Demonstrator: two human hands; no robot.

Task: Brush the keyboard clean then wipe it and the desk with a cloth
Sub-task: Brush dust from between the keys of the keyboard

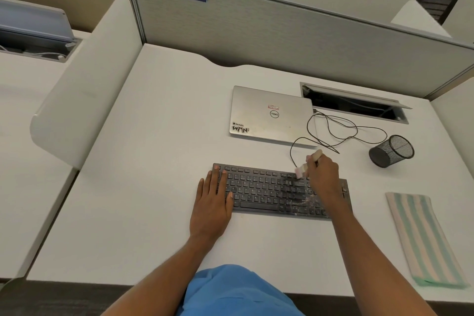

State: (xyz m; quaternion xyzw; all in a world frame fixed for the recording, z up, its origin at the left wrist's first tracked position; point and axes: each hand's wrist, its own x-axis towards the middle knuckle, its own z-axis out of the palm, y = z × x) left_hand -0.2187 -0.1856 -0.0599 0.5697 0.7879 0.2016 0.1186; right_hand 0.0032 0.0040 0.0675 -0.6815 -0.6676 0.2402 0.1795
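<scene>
A black keyboard [266, 190] lies on the white desk [154, 161] in front of me. My left hand [214, 200] rests flat on its left end with fingers straight. My right hand [324, 177] grips a small brush [309, 163] with a pale handle, its bristles down on the upper right keys. Pale crumbs or dust show on the keys near the lower right. A folded cloth [423, 238] with green and cream stripes lies on the desk to the right of the keyboard.
A shut silver laptop [272, 115] lies behind the keyboard, with a thin black cable [341, 133] looping beside it. A black mesh cup [392, 150] lies tipped at the right. A cable slot [354, 104] opens at the back. Grey partition behind.
</scene>
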